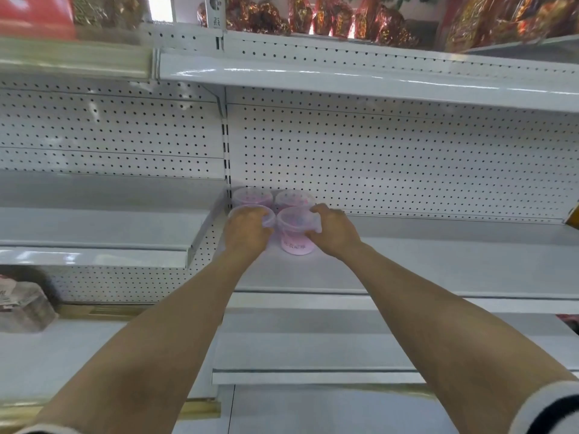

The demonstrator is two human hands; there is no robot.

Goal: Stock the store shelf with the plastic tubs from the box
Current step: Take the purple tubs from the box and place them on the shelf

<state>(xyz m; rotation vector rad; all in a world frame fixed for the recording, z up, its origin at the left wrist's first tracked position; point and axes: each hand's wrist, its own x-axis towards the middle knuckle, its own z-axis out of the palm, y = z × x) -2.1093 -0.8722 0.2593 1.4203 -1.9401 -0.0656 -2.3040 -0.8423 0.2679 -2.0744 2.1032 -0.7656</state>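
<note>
Left hand (247, 231): fingers curled over the lid and near side of the front-left tub (267, 216), gripping it; its base is hidden behind the hand.
Right hand (336, 230): fingers hooked over the far rim of the front-right tub (296, 243), thumb low on its side, holding it. Both bare forearms reach up and inward.

Front-right tub stands upright on the white shelf (438, 264), clear lid up, axis vertical, printed label facing out. The front-left tub also sits lid-up, just beside it.

Count: four pink tubs with clear lids, in a two-by-two block. Back-left tub (252, 197) and back-right tub (294, 198) stand upright directly behind the front pair, close against the pegboard back (407, 158). The block sits at the left end of this bay, next to the slotted upright (226, 142).

Above: an upper shelf (344, 76) carrying red-gold foil packs (313, 17); number unclear. Lower left, one grey wrapped package (23, 308).
</note>
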